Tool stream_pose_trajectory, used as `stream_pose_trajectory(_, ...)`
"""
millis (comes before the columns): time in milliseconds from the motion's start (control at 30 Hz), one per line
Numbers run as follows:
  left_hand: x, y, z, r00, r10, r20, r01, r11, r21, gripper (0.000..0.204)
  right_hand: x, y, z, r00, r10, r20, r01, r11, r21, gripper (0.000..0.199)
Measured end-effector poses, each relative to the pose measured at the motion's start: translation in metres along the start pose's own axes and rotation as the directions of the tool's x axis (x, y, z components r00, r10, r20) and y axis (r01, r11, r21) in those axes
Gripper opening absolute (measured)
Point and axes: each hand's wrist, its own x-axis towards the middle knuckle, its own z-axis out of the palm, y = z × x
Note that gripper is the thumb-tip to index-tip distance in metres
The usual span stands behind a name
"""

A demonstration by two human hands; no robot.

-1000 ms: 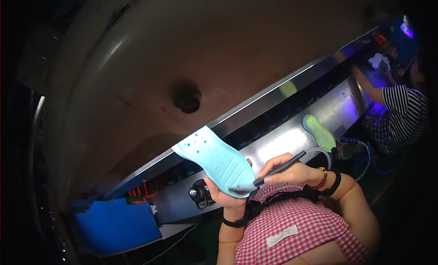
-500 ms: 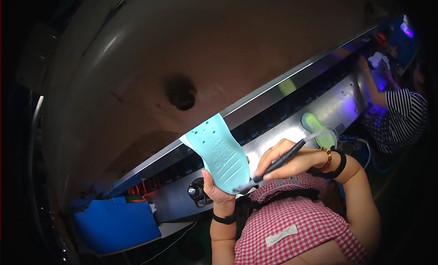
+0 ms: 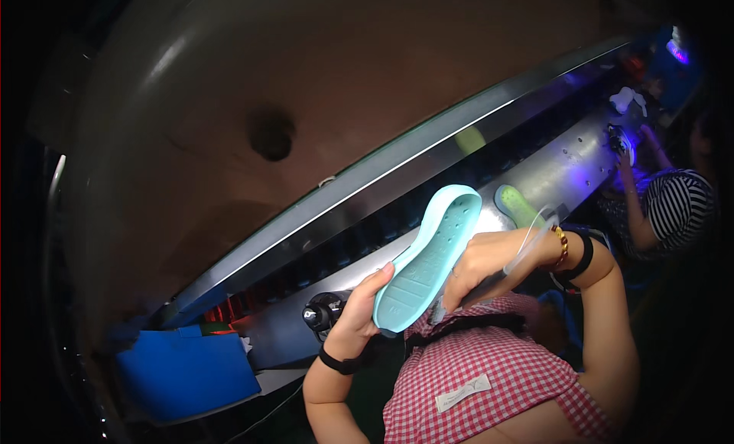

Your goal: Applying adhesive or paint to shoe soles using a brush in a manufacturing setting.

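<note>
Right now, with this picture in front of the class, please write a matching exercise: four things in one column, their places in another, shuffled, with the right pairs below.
Things
1. Turquoise sole
2. Yellow-green sole
3. Blue box
4. Beaded bracelet

Places
A. At the lower left of the picture
B. In the left hand
C. Around the wrist of the right hand
D. On the metal bench

Pairs: 1-B, 2-D, 3-A, 4-C

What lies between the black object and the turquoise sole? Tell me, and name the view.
The left hand lies between the black object and the turquoise sole, its thumb at the sole's edge; the head view shows this.
</note>
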Motion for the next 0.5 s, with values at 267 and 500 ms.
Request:
stream_pose_trajectory(267,-0.003,-0.009,-0.010,0.981,-0.155,-0.119,0.164,0.984,0.070,0.049,-0.007,-0.009,-0.012,0.998,0.052,0.039,-0.044,0.984,-0.173,0.023)
stream_pose_trajectory(500,0.000,-0.008,-0.015,0.990,-0.079,-0.121,0.086,0.995,0.054,0.051,-0.029,0.003,-0.022,0.979,0.205,0.002,-0.193,0.923,-0.332,0.023)
